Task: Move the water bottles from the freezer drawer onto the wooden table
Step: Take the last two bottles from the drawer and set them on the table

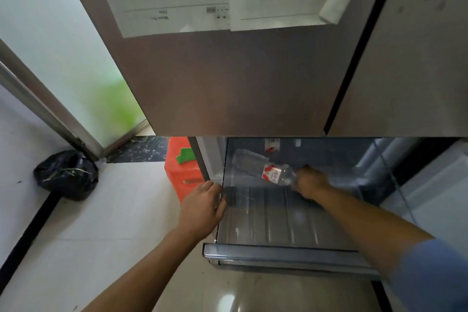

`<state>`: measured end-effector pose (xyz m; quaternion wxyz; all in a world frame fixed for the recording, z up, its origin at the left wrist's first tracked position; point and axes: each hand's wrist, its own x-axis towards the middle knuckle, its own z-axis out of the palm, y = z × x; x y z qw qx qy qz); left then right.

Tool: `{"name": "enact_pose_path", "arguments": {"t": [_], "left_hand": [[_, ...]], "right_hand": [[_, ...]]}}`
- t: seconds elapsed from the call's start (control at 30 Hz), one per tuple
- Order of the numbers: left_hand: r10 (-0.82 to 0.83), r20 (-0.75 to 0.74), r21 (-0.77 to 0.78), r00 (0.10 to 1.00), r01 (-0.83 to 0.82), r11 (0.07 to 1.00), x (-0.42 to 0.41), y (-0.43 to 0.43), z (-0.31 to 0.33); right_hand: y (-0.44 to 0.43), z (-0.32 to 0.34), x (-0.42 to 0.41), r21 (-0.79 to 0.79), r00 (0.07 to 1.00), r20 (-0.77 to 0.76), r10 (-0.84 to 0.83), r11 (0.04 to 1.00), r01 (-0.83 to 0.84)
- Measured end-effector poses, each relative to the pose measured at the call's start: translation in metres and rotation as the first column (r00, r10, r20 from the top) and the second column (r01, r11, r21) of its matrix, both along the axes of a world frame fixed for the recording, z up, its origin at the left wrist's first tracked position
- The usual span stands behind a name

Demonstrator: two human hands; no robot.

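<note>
Clear plastic water bottle (272, 172), centre-right, gripped at its neck end by the right hand (310, 182); it might slip. Left hand (203, 208) curls around the freezer drawer (286, 253) edge.

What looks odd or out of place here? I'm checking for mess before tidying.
Nothing spilled or broken. The water bottle in the freezer drawer is tilted because the right hand grips it. A black bag sits on the floor.

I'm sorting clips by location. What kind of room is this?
Probably a home kitchen or utility corner: a tall brown-grey fridge with its clear freezer drawer pulled open, pale floor tiles, a tied black rubbish bag by a frosted glass door.
</note>
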<state>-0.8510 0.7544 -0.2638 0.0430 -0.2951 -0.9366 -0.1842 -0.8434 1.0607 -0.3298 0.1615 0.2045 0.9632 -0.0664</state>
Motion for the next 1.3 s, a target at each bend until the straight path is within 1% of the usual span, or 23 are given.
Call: {"name": "enact_pose_path", "arguments": {"t": [0.03,0.1,0.17,0.23,0.33,0.4,0.43,0.47,0.53,0.57,0.6,0.67,0.73,0.9,0.97,1.07,1.13,1.17,1.23,1.3], "left_hand": [[-0.009,-0.006,-0.003,1.000,0.009,1.000,-0.001,0.007,0.004],[-0.033,-0.005,-0.012,0.999,0.033,0.999,0.000,0.021,0.011],[-0.055,0.041,-0.022,0.998,0.056,0.998,0.003,0.035,0.012],[-0.056,0.115,-0.063,0.992,0.063,0.996,0.008,0.049,0.010],[-0.005,0.227,-0.159,0.974,0.042,0.986,0.014,0.070,0.006],[0.052,0.303,-0.217,0.951,0.016,0.976,0.017,0.084,0.001],[0.098,0.345,-0.216,0.933,-0.022,0.976,0.019,0.092,-0.002],[0.167,0.409,-0.213,0.897,-0.084,0.973,0.021,0.100,-0.003],[0.285,0.538,-0.179,0.793,-0.223,0.958,0.020,0.117,-0.009],[0.314,0.574,-0.162,0.756,-0.272,0.949,0.016,0.123,-0.014],[0.337,0.598,-0.164,0.727,-0.301,0.939,0.010,0.128,-0.022],[0.350,0.611,-0.192,0.710,-0.296,0.935,-0.001,0.132,-0.037],[0.345,0.630,-0.207,0.695,-0.278,0.938,-0.005,0.136,-0.041],[0.359,0.685,-0.228,0.634,-0.281,0.932,-0.007,0.139,-0.042],[0.365,0.700,-0.235,0.614,-0.285,0.929,-0.010,0.138,-0.044],[0.376,0.710,-0.254,0.595,-0.282,0.925,-0.010,0.136,-0.044],[0.381,0.711,-0.257,0.591,-0.287,0.923,-0.008,0.136,-0.042],[0.383,0.706,-0.257,0.595,-0.289,0.922,-0.007,0.136,-0.042],[0.376,0.686,-0.253,0.624,-0.280,0.926,-0.003,0.136,-0.041],[0.363,0.655,-0.252,0.662,-0.262,0.932,0.000,0.137,-0.043]], "right_hand": [[-0.002,0.004,0.009,-0.086,1.000,0.007,-0.015,0.996,0.015],[-0.011,0.012,0.029,-0.190,0.999,0.032,0.003,0.982,0.003],[-0.020,0.015,0.047,-0.315,0.994,0.101,0.036,0.949,-0.003],[-0.023,0.016,0.058,-0.444,0.986,0.149,0.079,0.896,-0.005],[-0.010,0.018,0.066,-0.546,0.966,0.176,0.188,0.835,-0.063],[0.007,0.019,0.065,-0.596,0.958,0.195,0.211,0.801,-0.055],[0.018,0.018,0.063,-0.582,0.961,0.188,0.201,0.811,-0.056],[0.030,0.017,0.058,-0.536,0.972,0.155,0.176,0.841,-0.067],[0.054,0.012,0.044,-0.368,0.995,0.039,0.090,0.927,-0.069],[0.063,0.009,0.035,-0.291,0.997,-0.029,0.068,0.954,-0.074],[0.071,0.006,0.024,-0.230,0.994,-0.083,0.065,0.970,-0.083],[0.079,-0.001,0.002,-0.163,0.990,-0.139,0.037,0.985,-0.060],[0.082,-0.008,-0.019,-0.177,0.983,-0.184,0.009,0.983,-0.042],[0.086,-0.034,-0.056,-0.327,0.940,-0.341,-0.002,0.938,-0.117],[0.082,-0.038,-0.063,-0.328,0.925,-0.381,0.012,0.933,-0.147],[0.076,-0.040,-0.062,-0.265,0.908,-0.420,-0.009,0.958,-0.113],[0.070,-0.041,-0.054,-0.204,0.906,-0.423,-0.006,0.975,-0.089],[0.066,-0.041,-0.050,-0.188,0.916,-0.400,0.006,0.978,-0.088],[0.057,-0.040,-0.040,-0.210,0.945,-0.328,0.004,0.975,-0.077],[0.052,-0.038,-0.034,-0.250,0.953,-0.301,-0.027,0.967,-0.052]]}}
